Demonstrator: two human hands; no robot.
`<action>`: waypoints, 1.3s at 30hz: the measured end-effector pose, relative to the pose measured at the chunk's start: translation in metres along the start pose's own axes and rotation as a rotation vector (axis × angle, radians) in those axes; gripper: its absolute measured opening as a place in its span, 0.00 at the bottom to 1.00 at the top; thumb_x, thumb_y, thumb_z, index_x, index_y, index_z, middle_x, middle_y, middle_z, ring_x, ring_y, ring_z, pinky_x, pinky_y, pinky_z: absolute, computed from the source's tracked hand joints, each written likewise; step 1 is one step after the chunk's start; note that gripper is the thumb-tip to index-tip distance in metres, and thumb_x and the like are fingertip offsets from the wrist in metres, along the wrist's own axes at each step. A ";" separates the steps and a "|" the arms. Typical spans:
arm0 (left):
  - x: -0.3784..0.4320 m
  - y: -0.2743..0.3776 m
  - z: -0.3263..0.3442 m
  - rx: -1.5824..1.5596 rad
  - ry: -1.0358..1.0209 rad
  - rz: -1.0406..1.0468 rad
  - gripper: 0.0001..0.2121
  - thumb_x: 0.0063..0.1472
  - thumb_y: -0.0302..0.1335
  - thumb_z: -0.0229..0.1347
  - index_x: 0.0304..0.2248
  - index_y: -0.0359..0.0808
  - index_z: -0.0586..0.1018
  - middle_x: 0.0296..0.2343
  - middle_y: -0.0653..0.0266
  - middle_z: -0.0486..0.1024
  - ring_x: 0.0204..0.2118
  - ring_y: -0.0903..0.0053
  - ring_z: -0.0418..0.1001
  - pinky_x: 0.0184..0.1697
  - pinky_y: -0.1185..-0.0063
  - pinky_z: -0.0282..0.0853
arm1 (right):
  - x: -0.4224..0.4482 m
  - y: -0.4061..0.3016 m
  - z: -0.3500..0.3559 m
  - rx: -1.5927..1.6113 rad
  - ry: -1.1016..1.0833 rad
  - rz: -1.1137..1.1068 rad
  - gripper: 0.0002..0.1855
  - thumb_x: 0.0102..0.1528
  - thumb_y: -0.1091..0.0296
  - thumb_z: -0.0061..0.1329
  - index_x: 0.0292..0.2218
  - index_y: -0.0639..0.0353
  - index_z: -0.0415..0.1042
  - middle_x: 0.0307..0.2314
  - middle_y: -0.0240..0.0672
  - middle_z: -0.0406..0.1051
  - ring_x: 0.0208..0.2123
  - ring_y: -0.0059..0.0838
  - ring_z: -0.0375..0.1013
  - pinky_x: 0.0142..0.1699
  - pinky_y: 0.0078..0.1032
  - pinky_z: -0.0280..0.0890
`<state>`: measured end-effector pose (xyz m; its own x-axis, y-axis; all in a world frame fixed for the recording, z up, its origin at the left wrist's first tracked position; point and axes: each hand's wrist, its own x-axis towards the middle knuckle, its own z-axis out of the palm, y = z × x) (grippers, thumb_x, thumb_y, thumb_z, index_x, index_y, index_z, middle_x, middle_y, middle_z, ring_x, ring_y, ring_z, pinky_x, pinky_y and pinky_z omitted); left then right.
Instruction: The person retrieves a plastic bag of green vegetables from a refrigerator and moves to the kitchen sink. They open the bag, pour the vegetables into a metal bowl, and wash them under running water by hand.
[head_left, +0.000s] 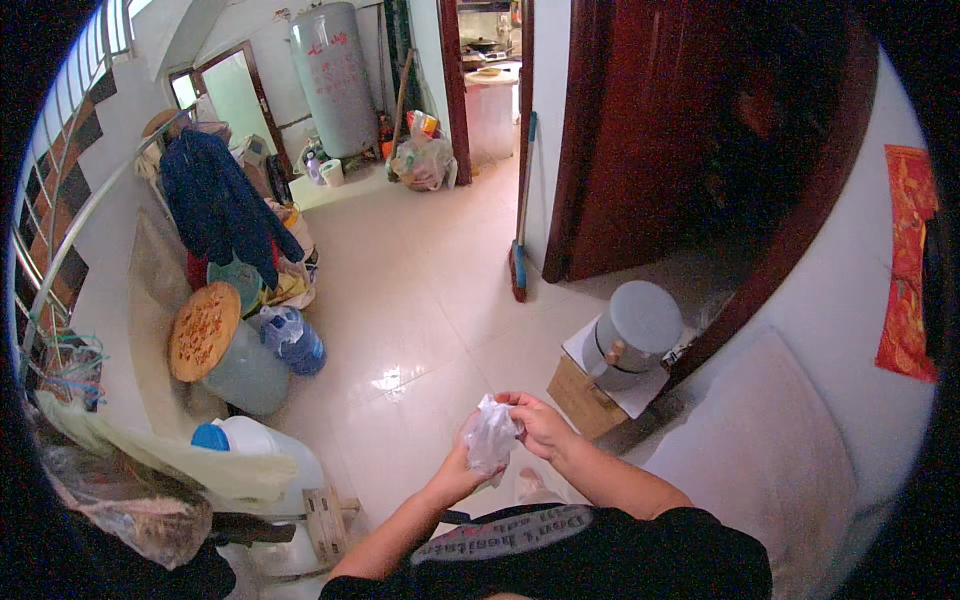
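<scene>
A crumpled, whitish thin plastic bag (491, 435) is held between my two hands, in front of my black shirt. My left hand (469, 465) is closed around its lower left side, with most of the fingers hidden behind the plastic. From the right, my right hand (536, 426) pinches the upper edge of the bag with bent fingers. Whether anything is inside the bag cannot be told. Below the hands, part of a foot (534, 484) shows on the glossy tiled floor (420, 330).
On the right, a lidded grey container (637, 330) stands on a cardboard box (581, 397). A broom (519, 270) leans by the doorway. Along the left stand a blue water bottle (300, 349), a bin with a round wooden lid (206, 330) and a white jug (277, 450).
</scene>
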<state>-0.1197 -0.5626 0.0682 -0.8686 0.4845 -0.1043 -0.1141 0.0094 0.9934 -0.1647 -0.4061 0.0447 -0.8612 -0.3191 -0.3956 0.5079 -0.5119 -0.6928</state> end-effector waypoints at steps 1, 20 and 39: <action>0.011 0.002 -0.009 0.001 0.007 -0.004 0.36 0.42 0.30 0.55 0.49 0.34 0.48 0.47 0.58 0.49 0.48 0.72 0.49 0.46 0.77 0.52 | 0.015 -0.004 -0.002 0.059 -0.028 0.052 0.12 0.47 0.75 0.36 0.36 0.61 0.61 0.31 0.34 0.64 0.32 0.25 0.65 0.36 0.21 0.61; 0.234 0.052 -0.249 0.292 0.568 -0.208 0.13 0.52 0.30 0.44 0.35 0.30 0.68 0.30 0.57 0.69 0.34 0.74 0.65 0.39 0.81 0.58 | 0.301 -0.211 0.062 -0.487 -0.147 -0.303 0.19 0.39 0.83 0.32 0.36 0.64 0.62 0.30 0.36 0.64 0.32 0.23 0.63 0.40 0.18 0.58; 0.552 0.121 -0.422 -0.111 0.025 -0.108 0.27 0.39 0.14 0.37 0.45 0.32 0.58 0.37 0.64 0.64 0.41 0.78 0.61 0.46 0.81 0.53 | 0.534 -0.362 0.079 -1.123 -0.243 -0.493 0.32 0.36 0.68 0.50 0.44 0.62 0.55 0.41 0.42 0.56 0.46 0.34 0.54 0.51 0.26 0.46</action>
<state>-0.8162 -0.6632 0.1112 -0.8600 0.4636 -0.2131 -0.2591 -0.0372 0.9651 -0.8074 -0.4538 0.1316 -0.8686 -0.4873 0.0904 -0.2668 0.3061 -0.9138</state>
